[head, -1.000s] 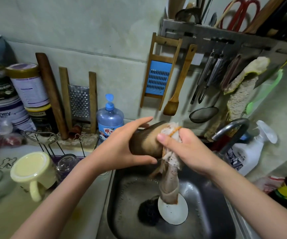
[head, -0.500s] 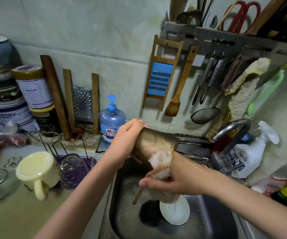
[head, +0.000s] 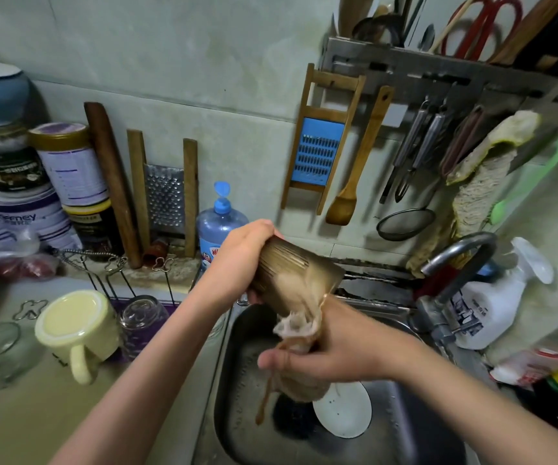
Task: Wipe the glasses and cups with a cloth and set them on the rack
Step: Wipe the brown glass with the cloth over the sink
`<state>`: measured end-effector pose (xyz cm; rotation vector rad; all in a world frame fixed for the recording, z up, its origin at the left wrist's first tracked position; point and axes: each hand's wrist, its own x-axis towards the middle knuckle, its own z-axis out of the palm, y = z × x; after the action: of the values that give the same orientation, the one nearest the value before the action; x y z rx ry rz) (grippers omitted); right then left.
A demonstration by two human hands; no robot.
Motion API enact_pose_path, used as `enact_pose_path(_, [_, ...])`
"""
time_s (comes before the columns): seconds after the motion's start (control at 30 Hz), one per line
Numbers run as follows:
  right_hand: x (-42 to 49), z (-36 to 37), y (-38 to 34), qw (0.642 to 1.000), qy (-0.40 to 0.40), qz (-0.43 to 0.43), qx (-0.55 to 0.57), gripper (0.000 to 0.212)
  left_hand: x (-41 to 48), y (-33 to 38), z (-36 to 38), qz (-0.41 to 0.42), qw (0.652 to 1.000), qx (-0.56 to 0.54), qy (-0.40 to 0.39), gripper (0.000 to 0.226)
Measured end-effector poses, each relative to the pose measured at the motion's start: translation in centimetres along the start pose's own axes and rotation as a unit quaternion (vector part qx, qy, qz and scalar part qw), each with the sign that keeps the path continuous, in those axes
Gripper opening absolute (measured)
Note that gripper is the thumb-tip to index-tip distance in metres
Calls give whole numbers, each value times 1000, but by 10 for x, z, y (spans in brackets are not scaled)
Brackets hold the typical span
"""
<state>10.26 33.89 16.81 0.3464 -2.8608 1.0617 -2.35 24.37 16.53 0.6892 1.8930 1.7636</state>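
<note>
Pale tiled wall [head: 170, 62] is being shown behind a cramped kitchen corner, with a beige worktop [head: 19, 414] running along the left and a steel sink [head: 405, 431] set into it at the right. A metal rail [head: 405, 67] on the wall is being used to hang graters, a wooden spatula and peelers, and tins [head: 69, 162] are being kept stacked at the far left. A curved tap [head: 458, 260] is being flanked by a white spray bottle [head: 492, 307].

Over the sink, a brown ribbed glass [head: 291, 273] is being held tilted, base up and to the left, mouth down and to the right. Its base end is being gripped by the left hand [head: 240, 260], fingers and thumb curled round it. A beige cloth [head: 299, 327] is being worked into the mouth of the glass, with part of it showing through the glass and the rest hanging toward the sink. The cloth is being clutched just below the rim by the right hand [head: 334, 350], fingers wrapped round the bunched fabric.

At the wire rack [head: 110, 266] on the worktop, a yellow cup [head: 76, 327] is being kept upside down, just beside an inverted clear glass [head: 140, 317]. A white plate [head: 343, 411] and a dark scrubber [head: 291, 417] are lying side by side on the sink floor.
</note>
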Motion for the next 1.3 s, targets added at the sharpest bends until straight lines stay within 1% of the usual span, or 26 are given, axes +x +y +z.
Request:
enact_pose_path(0.07, [6, -8, -2, 996, -9, 18, 89, 33, 2, -2, 0, 18, 1000, -14, 16, 33])
enact_pose_path(0.1, [8, -11, -2, 991, -1, 22, 133, 31, 3, -3, 0, 33, 999, -14, 23, 33])
enact_pose_path(0.17, [9, -15, 3, 964, 16, 30, 265, 55, 5, -7, 1, 66, 997, -17, 33, 33])
enact_pose_path(0.2, [8, -15, 5, 928, 17, 57, 367, 61, 6, -9, 2, 82, 996, -23, 36, 34])
enact_pose_path(0.23, [8, -14, 8, 881, 17, 81, 466, 61, 8, -10, 2, 99, 994, -32, 41, 35])
enact_pose_path(0.3, [9, -14, 12, 774, 21, 92, 626, 65, 11, -13, 4, 134, 987, -65, 58, 35])
enact_pose_path(0.33, [11, -15, 12, 739, 30, 82, 668, 68, 13, -15, 5, 151, 983, -76, 69, 35])
enact_pose_path(0.37, [12, -17, 10, 723, 48, 84, 685, 71, 13, -18, 6, 164, 980, -78, 79, 35])
enact_pose_path(0.4, [13, -19, 8, 725, 66, 99, 679, 75, 13, -19, 7, 170, 979, -73, 88, 34])
enact_pose_path(0.47, [12, -20, 7, 784, 89, 148, 597, 92, 13, -22, 8, 177, 978, -50, 102, 34])
enact_pose_path(0.53, [9, -20, -1, 889, 100, 179, 409, 106, 12, -21, 7, 174, 978, -29, 107, 34])
enact_pose_path(0.57, [7, -19, -4, 930, 88, 154, 322, 99, 10, -19, 6, 169, 979, -24, 109, 34])
enact_pose_path(0.6, [5, -18, -6, 956, 63, 123, 258, 85, 9, -17, 5, 163, 980, -21, 111, 34])
enact_pose_path(0.63, [6, -17, -9, 968, 44, 117, 218, 77, 8, -14, 3, 154, 982, -19, 107, 33])
enact_pose_path(0.7, [7, -13, -7, 979, 12, 125, 158, 82, 7, -11, -2, 126, 989, -1, 82, 33])
enact_pose_path(0.73, [7, -10, -3, 990, -6, 100, 100, 76, 8, -10, -4, 107, 992, 23, 69, 33])
enact_pose_path(0.8, [5, -4, 7, 998, -10, 25, -62, 45, 10, -10, -8, 65, 993, 92, 42, 33])
enact_pose_path(0.83, [2, -2, 8, 990, 5, -10, -141, 39, 10, -12, -9, 44, 992, 116, 24, 33])
enact_pose_path(0.87, [2, 1, 10, 978, 9, -38, -206, 45, 11, -14, -9, 25, 992, 121, 7, 32])
enact_pose_path(0.9, [2, 3, 12, 966, 0, -54, -251, 59, 11, -16, -8, 5, 994, 108, -7, 30])
enact_pose_path(0.93, [3, 2, 13, 960, -10, -56, -273, 70, 11, -16, -7, -18, 996, 83, -12, 29])
enact_pose_path(0.97, [5, 2, 14, 959, -15, -54, -276, 74, 10, -15, -7, -39, 998, 54, -8, 28])
enact_pose_path(1.1, [16, -3, 3, 972, 34, -69, -221, 66, 10, -8, -11, -72, 997, -18, 26, 27])
enact_pose_path(1.2, [16, 5, -4, 987, 60, -48, -144, 44, 7, -11, -17, -33, 996, 40, 68, 31])
enact_pose_path(1.27, [20, 7, -11, 996, 58, -7, -64, 16, 3, -14, -21, 10, 996, 21, 88, 31])
enact_pose_path(1.3, [23, 8, -13, 998, 61, 3, -7, 13, 0, -16, -22, 23, 995, -3, 101, 31])
